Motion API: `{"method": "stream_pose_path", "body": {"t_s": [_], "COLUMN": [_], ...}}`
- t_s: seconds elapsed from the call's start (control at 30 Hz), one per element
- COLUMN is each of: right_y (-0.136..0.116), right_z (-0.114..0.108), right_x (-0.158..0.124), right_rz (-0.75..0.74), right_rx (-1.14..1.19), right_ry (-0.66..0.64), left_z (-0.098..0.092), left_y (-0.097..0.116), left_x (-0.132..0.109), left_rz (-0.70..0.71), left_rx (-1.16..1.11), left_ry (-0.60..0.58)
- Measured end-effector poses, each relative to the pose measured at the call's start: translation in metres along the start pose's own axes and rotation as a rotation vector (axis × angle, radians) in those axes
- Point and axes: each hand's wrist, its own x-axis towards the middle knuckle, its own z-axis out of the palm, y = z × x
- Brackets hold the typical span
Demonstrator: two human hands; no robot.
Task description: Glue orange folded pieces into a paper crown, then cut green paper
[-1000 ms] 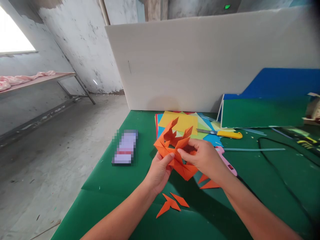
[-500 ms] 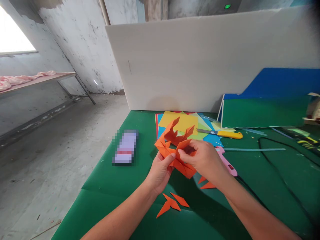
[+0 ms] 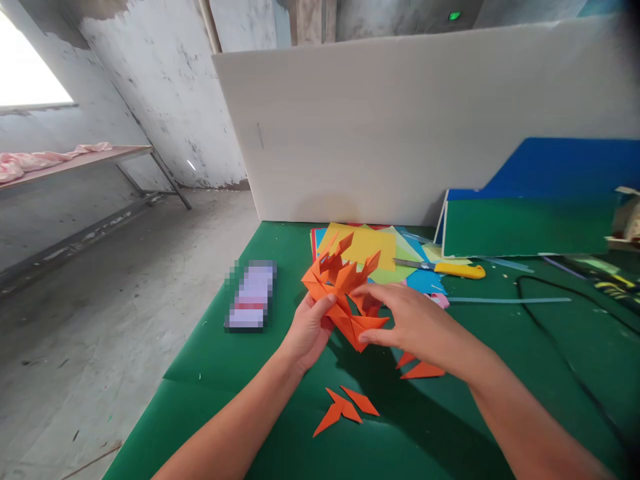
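Note:
I hold an orange folded paper model (image 3: 341, 287) with several spiky points above the green table (image 3: 225, 373). My left hand (image 3: 309, 330) is closed on its left side, thumb on top. My right hand (image 3: 413, 320) pinches its lower right points with thumb and fingers. Loose orange folded pieces (image 3: 345, 407) lie on the table below my hands, and two more orange pieces (image 3: 419, 368) show under my right wrist.
A stack of coloured paper sheets (image 3: 367, 248) lies behind the model, with a yellow-handled knife (image 3: 453, 269) on it. A blurred flat object (image 3: 251, 294) rests at the left. A white board (image 3: 400, 127) stands at the back, green and blue boards (image 3: 530, 207) at the right, a black cable (image 3: 560, 333) beside them.
The model has turned and tilted in my hands. My right hand shifted from its upper middle down to its lower right points; my left hand stayed on the left side.

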Motion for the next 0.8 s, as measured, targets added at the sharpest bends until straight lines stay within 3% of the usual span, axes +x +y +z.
{"method": "stream_pose_path", "body": {"t_s": [0.13, 0.37, 0.6, 0.8], "right_y": [0.0, -0.009, -0.005, 0.001], "right_z": [-0.003, -0.002, 0.02, 0.044], "right_x": [-0.001, 0.002, 0.003, 0.0], "right_rz": [-0.071, -0.096, -0.156, -0.147], "right_rx": [-0.095, -0.261, -0.279, -0.298], "right_ry": [-0.014, 0.075, 0.118, 0.239], "left_z": [-0.003, -0.006, -0.014, -0.024], "left_y": [0.003, 0.001, 0.001, 0.007], "left_x": [0.002, 0.005, 0.005, 0.009], "left_rz": [-0.02, -0.023, 0.014, 0.083], "left_rx": [-0.026, 0.0, 0.119, 0.274], "left_ry": [-0.001, 0.071, 0.273, 0.268]}}
